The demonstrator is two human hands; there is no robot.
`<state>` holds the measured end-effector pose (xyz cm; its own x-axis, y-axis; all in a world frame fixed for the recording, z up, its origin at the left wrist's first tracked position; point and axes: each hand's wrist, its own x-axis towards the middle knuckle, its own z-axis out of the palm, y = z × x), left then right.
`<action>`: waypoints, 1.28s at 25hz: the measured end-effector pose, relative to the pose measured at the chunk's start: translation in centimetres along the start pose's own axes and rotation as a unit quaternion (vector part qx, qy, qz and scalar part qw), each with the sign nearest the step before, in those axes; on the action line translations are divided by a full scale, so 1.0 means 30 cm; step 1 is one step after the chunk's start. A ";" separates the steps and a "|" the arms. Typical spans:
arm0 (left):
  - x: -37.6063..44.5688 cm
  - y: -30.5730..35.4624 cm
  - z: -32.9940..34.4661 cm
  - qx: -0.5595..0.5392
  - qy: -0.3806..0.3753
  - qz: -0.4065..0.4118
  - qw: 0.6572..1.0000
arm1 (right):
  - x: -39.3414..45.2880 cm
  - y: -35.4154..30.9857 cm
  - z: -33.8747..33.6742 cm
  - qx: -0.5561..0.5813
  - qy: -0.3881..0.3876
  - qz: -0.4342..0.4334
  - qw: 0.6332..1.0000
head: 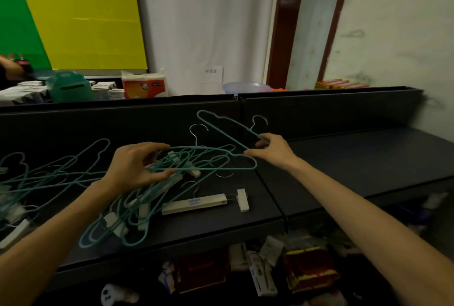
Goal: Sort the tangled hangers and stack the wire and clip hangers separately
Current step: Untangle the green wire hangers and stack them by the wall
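A tangle of teal wire hangers [137,197] mixed with white clip hangers lies on the dark table [344,163], left of the middle. My left hand [137,165] grips a bundle of teal wires and a clip piece at the top of the tangle. My right hand [272,148] pinches the shoulder of one teal wire hanger [221,124], which is lifted and tilted up toward the back panel. A white clip hanger [196,203] with a blue label lies flat near the front edge. More teal wire hangers [56,170] spread at the far left.
A dark back panel [319,111] rises behind the table. Beyond it stand a tissue pack [145,84], a green container [68,87] and a blue basin [245,87]. Boxes and packets [307,269] crowd the floor under the table's front edge.
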<state>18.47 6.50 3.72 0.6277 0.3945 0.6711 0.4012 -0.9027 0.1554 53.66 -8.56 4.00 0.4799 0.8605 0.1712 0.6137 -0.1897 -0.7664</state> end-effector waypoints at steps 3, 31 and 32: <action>0.050 0.046 0.064 -0.014 -0.003 -0.007 1.000 | -0.040 0.029 -0.077 0.017 0.086 0.010 0.996; 0.981 1.615 1.548 -0.022 -0.243 -0.056 0.968 | -0.285 1.505 -1.635 -0.087 0.138 0.141 0.976; 1.013 1.648 1.595 -0.013 -0.235 -0.056 0.970 | -0.258 1.544 -1.678 -0.092 0.136 0.142 0.976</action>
<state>89.30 -17.94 -2.88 0.8179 0.5202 0.2459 0.4716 -0.8509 0.2314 109.92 -47.82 -1.66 0.7805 0.6079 0.1457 0.5220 -0.5054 -0.6871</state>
